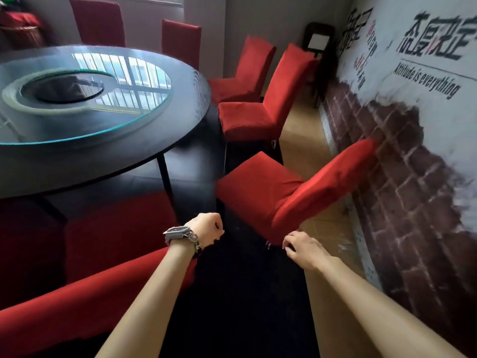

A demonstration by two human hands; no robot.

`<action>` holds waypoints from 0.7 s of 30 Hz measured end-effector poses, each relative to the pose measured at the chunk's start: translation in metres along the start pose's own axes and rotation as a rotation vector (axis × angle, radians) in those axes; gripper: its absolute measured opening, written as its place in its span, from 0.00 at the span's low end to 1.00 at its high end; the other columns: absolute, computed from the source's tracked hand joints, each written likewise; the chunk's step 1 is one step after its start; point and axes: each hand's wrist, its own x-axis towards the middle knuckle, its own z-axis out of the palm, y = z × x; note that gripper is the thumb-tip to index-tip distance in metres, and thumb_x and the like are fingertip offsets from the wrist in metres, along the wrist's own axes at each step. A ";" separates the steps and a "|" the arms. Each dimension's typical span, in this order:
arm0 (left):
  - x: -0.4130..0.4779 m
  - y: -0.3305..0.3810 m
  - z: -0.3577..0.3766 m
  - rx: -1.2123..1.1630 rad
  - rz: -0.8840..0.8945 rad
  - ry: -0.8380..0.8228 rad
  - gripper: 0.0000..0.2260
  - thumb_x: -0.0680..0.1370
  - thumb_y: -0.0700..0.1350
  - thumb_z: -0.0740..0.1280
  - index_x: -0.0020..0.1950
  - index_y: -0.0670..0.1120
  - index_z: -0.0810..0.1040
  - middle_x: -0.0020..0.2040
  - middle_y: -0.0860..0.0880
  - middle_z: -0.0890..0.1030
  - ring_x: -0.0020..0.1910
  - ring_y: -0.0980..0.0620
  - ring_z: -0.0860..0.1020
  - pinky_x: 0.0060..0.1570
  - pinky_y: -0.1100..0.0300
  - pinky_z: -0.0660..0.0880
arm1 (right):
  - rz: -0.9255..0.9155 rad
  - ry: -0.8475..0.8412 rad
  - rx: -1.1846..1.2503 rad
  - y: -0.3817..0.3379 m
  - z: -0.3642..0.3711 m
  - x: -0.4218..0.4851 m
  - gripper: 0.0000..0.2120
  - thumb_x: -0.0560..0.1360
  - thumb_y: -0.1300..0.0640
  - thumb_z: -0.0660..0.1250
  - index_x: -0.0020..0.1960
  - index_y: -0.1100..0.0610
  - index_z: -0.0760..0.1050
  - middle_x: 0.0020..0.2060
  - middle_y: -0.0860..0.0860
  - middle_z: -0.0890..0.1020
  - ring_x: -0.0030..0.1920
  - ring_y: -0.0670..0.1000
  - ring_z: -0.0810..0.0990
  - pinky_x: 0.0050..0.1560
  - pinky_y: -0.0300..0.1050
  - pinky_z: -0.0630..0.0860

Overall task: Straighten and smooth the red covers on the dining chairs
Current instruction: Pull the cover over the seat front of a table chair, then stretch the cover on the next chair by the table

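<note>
- My right hand [302, 245] is down at the bottom hem of the red cover [296, 192] on the nearest chair, at the rear corner under the backrest. The fingers are curled with their tips against the cloth, but I cannot tell whether any cloth is pinched between them (the back of my hand faces the camera).
- My left hand [206, 227] is a closed fist in the air, holding nothing. It is below the seat's near corner and apart from it. A watch [178, 233] sits on that wrist.
- The red cover lies over both seat and backrest. This chair stands between the round table [180, 140] and the brick-print wall [402, 177], with its backrest reaching towards the wall. I cannot tell whether the backrest touches it.
- Beyond it, a second covered chair [260, 112] and a third covered chair [242, 76] stand in line on the same side, seats turned to the table.
- Two far covered chairs [99, 21] stand upright across the table, below the window.
- Another red-covered backrest [77, 293] runs across the lower left, passing under my left forearm.
- The table is dark and carries a glass turntable [85, 120] that mirrors the window bars.
- Above the bricks, the wall carries the lettering [426, 78] "Attitude is everything".
</note>
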 end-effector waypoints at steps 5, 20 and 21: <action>0.021 0.071 0.026 0.042 0.027 0.062 0.10 0.75 0.51 0.64 0.34 0.54 0.70 0.34 0.57 0.78 0.33 0.54 0.76 0.33 0.63 0.68 | 0.054 -0.001 -0.017 0.077 -0.020 -0.008 0.11 0.80 0.55 0.57 0.58 0.55 0.75 0.59 0.51 0.76 0.60 0.51 0.73 0.60 0.47 0.70; 0.079 0.237 0.078 0.060 0.184 -0.004 0.07 0.74 0.48 0.62 0.37 0.55 0.75 0.37 0.55 0.82 0.38 0.53 0.81 0.42 0.59 0.78 | 0.154 0.185 0.050 0.235 -0.068 -0.027 0.12 0.81 0.56 0.57 0.59 0.56 0.75 0.60 0.52 0.76 0.61 0.53 0.73 0.61 0.49 0.70; 0.088 0.244 0.076 0.068 0.196 -0.001 0.06 0.74 0.48 0.62 0.38 0.55 0.75 0.38 0.54 0.82 0.38 0.53 0.81 0.42 0.59 0.78 | 0.142 0.180 0.029 0.241 -0.070 -0.022 0.12 0.81 0.55 0.57 0.59 0.56 0.75 0.60 0.51 0.76 0.62 0.52 0.72 0.62 0.48 0.69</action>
